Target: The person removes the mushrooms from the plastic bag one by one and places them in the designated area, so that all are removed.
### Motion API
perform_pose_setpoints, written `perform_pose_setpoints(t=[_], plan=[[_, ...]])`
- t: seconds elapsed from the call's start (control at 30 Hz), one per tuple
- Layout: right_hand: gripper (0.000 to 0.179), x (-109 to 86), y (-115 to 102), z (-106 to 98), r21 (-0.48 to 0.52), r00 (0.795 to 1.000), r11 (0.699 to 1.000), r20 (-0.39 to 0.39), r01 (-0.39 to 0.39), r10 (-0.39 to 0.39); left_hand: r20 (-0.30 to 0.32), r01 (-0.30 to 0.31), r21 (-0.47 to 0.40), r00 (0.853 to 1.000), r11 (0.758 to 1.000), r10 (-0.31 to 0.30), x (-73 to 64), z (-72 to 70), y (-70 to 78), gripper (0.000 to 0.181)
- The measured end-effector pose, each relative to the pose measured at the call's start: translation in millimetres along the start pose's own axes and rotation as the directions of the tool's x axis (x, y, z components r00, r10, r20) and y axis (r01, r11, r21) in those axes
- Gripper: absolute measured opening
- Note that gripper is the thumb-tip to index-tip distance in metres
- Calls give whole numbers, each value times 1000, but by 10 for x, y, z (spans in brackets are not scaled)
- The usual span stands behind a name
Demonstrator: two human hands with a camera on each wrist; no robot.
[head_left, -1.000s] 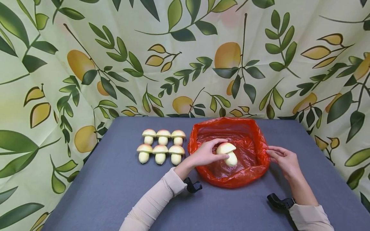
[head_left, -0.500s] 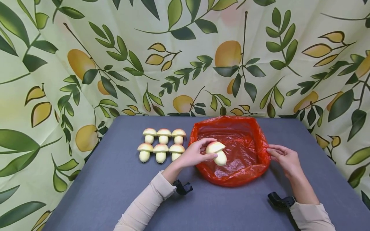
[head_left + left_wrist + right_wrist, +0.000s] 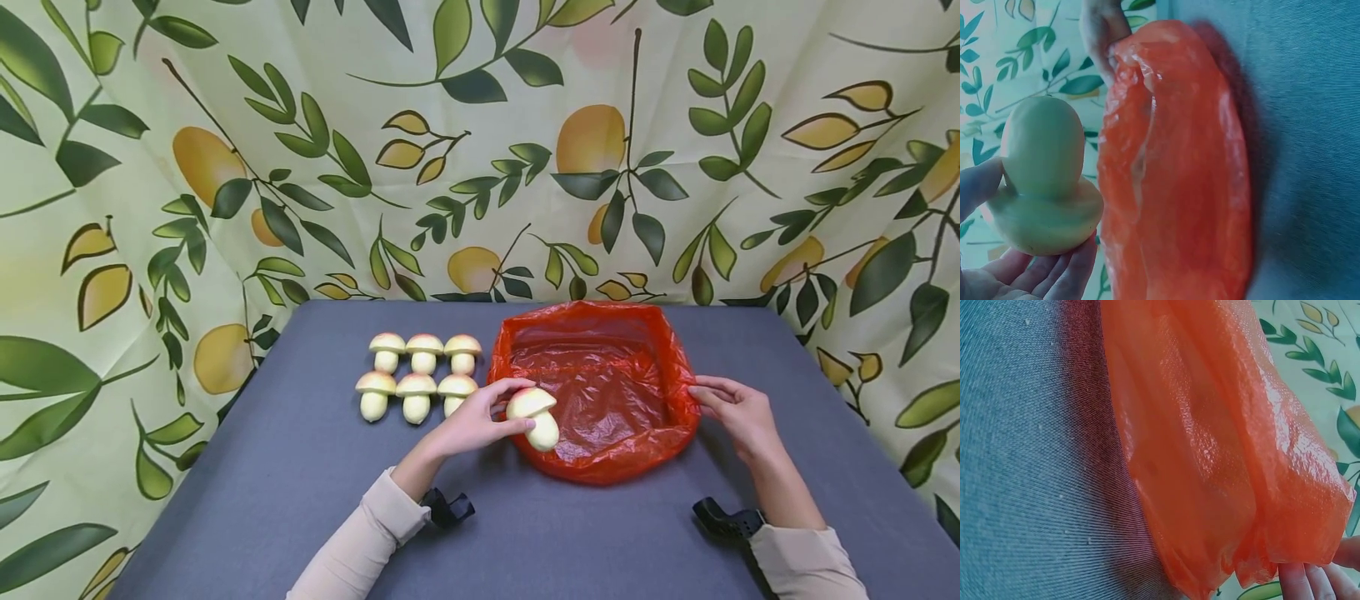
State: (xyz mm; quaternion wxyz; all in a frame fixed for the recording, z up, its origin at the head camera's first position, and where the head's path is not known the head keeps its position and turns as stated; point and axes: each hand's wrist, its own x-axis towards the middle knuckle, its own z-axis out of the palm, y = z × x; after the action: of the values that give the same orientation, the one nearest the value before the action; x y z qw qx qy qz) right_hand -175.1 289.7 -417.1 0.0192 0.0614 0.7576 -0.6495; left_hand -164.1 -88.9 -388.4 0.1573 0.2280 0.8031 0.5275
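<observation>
My left hand (image 3: 476, 423) holds a mushroom (image 3: 534, 417) between thumb and fingers, over the left rim of a red plastic bag (image 3: 600, 467). Pale yellow with a reddish cap top, the mushroom (image 3: 1044, 181) is seen stem up in the left wrist view. The bag stands wide open on the table, and nothing shows inside it. At its right rim my right hand (image 3: 738, 412) pinches the plastic. In the right wrist view the fingers (image 3: 1297, 581) sit at the bag's edge (image 3: 1310, 537), partly covered by it.
Several like mushrooms (image 3: 423, 354) lie in two rows on the grey table (image 3: 285, 500), left of the bag. My left hand partly covers the nearest one (image 3: 455, 392). A leaf-patterned cloth (image 3: 480, 150) hangs behind and beside the table.
My left hand has moved left with the mushroom, from over the middle of the bag to its left rim. The right hand has stayed at the right rim.
</observation>
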Motion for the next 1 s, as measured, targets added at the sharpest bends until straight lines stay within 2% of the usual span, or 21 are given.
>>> perform_pose_setpoints(t=[0.23, 0.43, 0.6, 0.87, 1.0], plan=[[18, 13, 19, -5, -3, 1000, 1000, -9, -12, 12, -1, -42, 1, 999, 999, 42, -138, -71, -111, 52], [18, 24, 15, 7, -20, 1000, 1000, -6, -16, 16, 13, -21, 1, 1000, 1000, 21, -269, -137, -182, 52], [17, 28, 18, 6, -21, 1000, 1000, -2, -19, 19, 24, -25, 47, 999, 999, 24, -366, -205, -258, 54], [18, 24, 24, -6, 4, 1000, 1000, 20, -17, 17, 73, -46, 94, 997, 995, 39, -490, -350, -426, 55], [18, 24, 22, 0, 3, 1000, 1000, 21, -15, 15, 107, -39, 108, 994, 993, 28, -523, -437, -507, 55]])
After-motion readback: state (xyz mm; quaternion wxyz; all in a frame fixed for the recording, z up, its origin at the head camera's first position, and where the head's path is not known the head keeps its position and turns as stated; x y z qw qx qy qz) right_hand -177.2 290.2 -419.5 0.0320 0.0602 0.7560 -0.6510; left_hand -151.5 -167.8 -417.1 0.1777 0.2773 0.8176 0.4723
